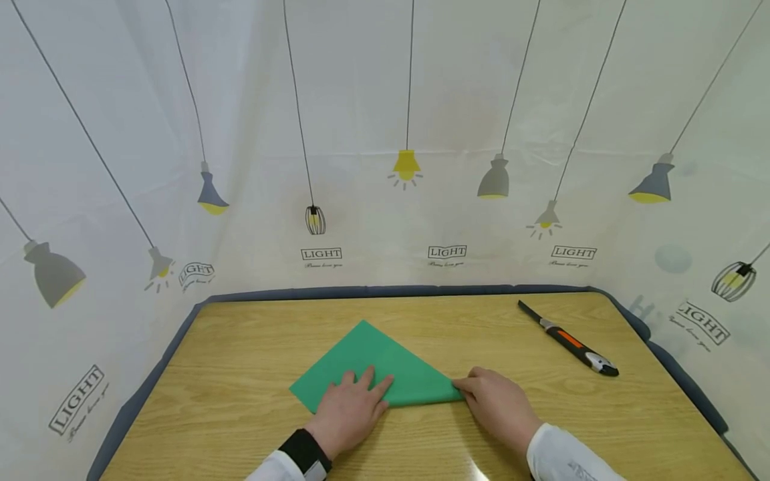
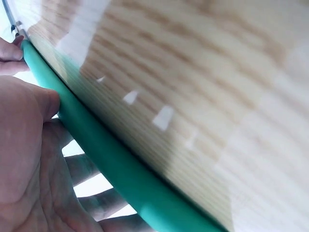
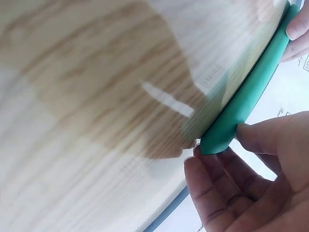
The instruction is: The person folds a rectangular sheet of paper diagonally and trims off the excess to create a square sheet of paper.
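A sheet of green paper (image 1: 385, 357), folded over, lies on the wooden table with a bend along its near edge. My left hand (image 1: 349, 411) rests on the paper left of its middle, fingers spread and straight. In the left wrist view, the left thumb lies along the rounded green fold (image 2: 104, 137). At the fold's right end, my right hand (image 1: 499, 404) pinches the paper's corner. The right wrist view shows the right thumb against the green paper (image 3: 248, 92) and the curled fingers at its tip.
A black and orange utility knife (image 1: 568, 339) with a dark blade lies at the back right of the table (image 1: 252, 334). Dark padding (image 1: 403, 291) edges the table. Behind it hangs a white curtain (image 1: 361, 87) printed with lamps.
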Demonstrator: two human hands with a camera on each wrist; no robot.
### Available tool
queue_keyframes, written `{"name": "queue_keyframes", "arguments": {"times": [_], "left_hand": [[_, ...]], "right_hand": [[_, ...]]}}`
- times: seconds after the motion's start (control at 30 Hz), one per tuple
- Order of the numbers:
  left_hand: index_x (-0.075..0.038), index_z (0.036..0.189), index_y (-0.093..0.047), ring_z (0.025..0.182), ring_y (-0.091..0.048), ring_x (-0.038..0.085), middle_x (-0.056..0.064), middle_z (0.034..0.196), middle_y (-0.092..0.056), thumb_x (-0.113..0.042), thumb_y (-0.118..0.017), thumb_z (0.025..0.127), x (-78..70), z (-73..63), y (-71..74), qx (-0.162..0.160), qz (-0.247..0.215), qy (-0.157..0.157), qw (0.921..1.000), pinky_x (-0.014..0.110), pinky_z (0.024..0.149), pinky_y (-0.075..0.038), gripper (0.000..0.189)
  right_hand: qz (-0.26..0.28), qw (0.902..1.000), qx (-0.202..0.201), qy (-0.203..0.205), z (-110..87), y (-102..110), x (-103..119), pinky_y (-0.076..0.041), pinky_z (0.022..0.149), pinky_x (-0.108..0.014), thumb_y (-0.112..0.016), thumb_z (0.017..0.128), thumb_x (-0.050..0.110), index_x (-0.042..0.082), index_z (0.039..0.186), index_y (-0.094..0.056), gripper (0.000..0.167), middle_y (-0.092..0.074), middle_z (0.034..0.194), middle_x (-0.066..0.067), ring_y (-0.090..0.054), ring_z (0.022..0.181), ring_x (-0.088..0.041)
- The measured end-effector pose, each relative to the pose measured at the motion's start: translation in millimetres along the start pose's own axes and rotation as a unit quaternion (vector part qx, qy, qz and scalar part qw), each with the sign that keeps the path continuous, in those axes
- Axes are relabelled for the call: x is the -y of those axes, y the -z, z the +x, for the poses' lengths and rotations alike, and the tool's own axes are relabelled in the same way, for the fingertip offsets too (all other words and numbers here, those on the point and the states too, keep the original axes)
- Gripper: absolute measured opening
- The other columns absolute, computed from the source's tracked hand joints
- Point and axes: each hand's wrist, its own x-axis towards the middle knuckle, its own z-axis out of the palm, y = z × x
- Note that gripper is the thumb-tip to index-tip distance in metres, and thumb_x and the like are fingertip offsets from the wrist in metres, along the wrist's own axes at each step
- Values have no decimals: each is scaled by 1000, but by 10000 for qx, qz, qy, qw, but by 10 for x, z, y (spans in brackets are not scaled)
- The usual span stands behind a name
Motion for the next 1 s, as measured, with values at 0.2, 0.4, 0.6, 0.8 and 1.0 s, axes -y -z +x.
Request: {"name": "queue_keyframes", "arguments": {"times": [0.2,0.4,0.6,0.8,1.0], "left_hand": [[-33,148,-43,126,-51,38,9,149,-47,-49,-42,102,-10,18,-5,42,-56,72,9999,60,83,-53,49],[-30,147,-46,127,-50,39,10,149,-48,-47,-42,102,-29,33,7,10,-121,137,9998,62,83,-52,48],[-29,146,-47,128,-49,39,10,149,-47,-46,-42,102,-45,38,21,40,-167,184,9997,62,83,-51,48],[-28,147,-46,129,-48,39,10,151,-45,-47,-42,102,-42,44,19,101,-182,230,9995,62,83,-51,49],[-25,146,-48,129,-48,39,11,150,-46,-47,-42,102,-40,45,7,70,-199,263,9994,62,83,-51,50]], "right_hand": [[87,10000,-31,3,12,6,18,-47,60,-21,-69,90,15,25,108,-78,22,-60,82,12,-53,70,-2],[127,9999,-42,-42,9,2,16,-47,60,-21,-69,90,15,24,107,-78,21,-60,82,12,-53,69,-2],[302,9994,-30,-163,-25,1,-4,-50,63,-23,-70,90,15,20,107,-77,20,-63,84,11,-57,72,-3],[385,9990,-222,-64,-71,-30,-53,-53,69,-24,-69,91,14,19,109,-76,21,-64,90,11,-61,79,-5],[320,9993,-186,51,-86,-37,-54,-53,69,-24,-69,90,14,20,110,-76,22,-65,92,11,-61,81,-6]]}}
